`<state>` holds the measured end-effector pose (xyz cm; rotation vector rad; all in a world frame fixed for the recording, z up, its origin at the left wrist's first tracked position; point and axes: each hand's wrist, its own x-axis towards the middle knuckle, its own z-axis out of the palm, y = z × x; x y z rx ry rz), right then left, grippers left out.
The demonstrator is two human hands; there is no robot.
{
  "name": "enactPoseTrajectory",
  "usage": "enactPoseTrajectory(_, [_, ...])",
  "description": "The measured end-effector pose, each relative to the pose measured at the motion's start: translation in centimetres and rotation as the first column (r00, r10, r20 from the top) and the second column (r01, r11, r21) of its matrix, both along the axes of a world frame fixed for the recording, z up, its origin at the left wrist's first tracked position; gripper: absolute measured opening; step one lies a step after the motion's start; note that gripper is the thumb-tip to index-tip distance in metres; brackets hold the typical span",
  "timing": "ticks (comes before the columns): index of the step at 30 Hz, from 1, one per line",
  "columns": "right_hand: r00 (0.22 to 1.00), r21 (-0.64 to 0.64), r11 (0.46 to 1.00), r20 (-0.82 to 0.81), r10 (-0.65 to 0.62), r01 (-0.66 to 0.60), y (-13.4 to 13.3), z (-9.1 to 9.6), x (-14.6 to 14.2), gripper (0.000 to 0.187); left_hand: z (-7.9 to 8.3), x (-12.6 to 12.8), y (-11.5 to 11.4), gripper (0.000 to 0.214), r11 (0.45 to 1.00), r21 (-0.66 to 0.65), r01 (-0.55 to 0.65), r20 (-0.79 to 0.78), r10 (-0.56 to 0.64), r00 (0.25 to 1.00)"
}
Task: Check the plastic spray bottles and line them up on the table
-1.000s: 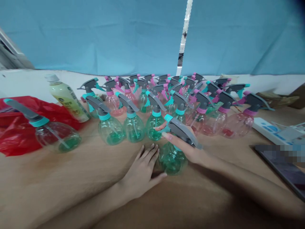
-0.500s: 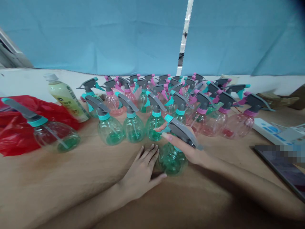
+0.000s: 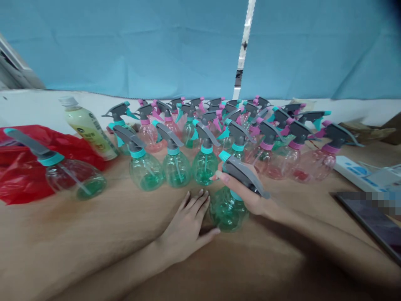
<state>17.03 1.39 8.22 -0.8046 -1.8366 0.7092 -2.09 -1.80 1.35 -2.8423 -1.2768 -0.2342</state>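
Note:
A green spray bottle with a grey and teal trigger head stands on the brown table in front of me. My right hand is wrapped round its neck and trigger head. My left hand lies flat on the table, fingers stretched out, its fingertips and thumb against the bottle's left side. Just behind stands a row of green spray bottles, and behind those several more green and pink spray bottles.
A green spray bottle stands apart at the left on a red plastic bag. A pale yellow drink bottle leans behind it. A white power strip and a dark flat device lie at the right. A blue curtain hangs behind.
My right hand has closed further round the trigger head and the bottle has shifted slightly right. My left hand has stayed in place.

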Motion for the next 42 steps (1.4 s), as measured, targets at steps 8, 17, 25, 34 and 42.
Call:
enactPoseTrajectory(8, [1.0,-0.004,1.0,-0.003,0.005,-0.005,0.04,0.14,0.01,0.026,0.04,-0.02,-0.02,0.069,1.0,-0.006,0.003,0.015,-0.003,1.0])
enactPoseTrajectory(17, [0.994,-0.105,0.99,-0.055,0.09,-0.095,0.12,-0.71,0.01,0.02,0.15,0.03,-0.08,0.069,1.0,-0.012,0.001,0.015,-0.001,1.0])
enactPoseTrajectory(25, [0.994,-0.1,0.991,-0.074,0.083,-0.09,0.07,-0.67,-0.02,0.02,0.23,0.08,-0.12,0.07,1.0,-0.013,0.0,-0.019,0.0,1.0])
enactPoseTrajectory(34, [0.994,-0.09,0.991,-0.071,0.088,-0.095,0.0,-0.52,-0.03,0.016,0.13,-0.01,0.03,0.069,1.0,-0.015,0.008,0.011,-0.008,1.0])
enactPoseTrajectory(42, [0.997,-0.079,0.994,-0.034,0.069,-0.071,-0.02,-0.62,0.04,0.02,0.02,-0.07,-0.03,0.067,1.0,0.006,0.017,0.04,-0.017,0.999])
